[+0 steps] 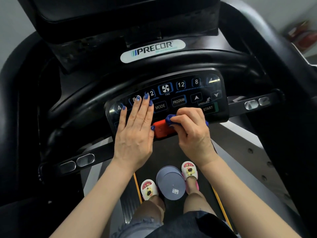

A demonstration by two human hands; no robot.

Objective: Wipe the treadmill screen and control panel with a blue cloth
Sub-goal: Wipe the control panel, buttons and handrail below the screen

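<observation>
Curled fingers of the right hand [192,127] bunch the blue cloth [169,119] and press it onto the right end of the one red stop button [161,128] at the near edge of the control panel [217,109]. Only two small bits of the cloth show: a wad at the fingertips and a corner past the knuckles on the right. The left hand [135,133] lies flat on the left half of the panel, its four fingers straight and close together, the thumb tip just touching the left end of the red button; it holds nothing.

On the panel, six number keys can be counted in the top row, three on each side of a single fan key [165,88], though the left hand covers part of two of them. Below sit one MODE key [160,106], one PROGRAM key [178,101], two arrow keys and one START key [207,108]. The dark screen [120,7] rises above the Precor badge [152,49], well apart from both hands.

Down on the treadmill belt [171,152] stand two feet in white slippers [148,188], with one round grey lidded container [171,183] between them.
</observation>
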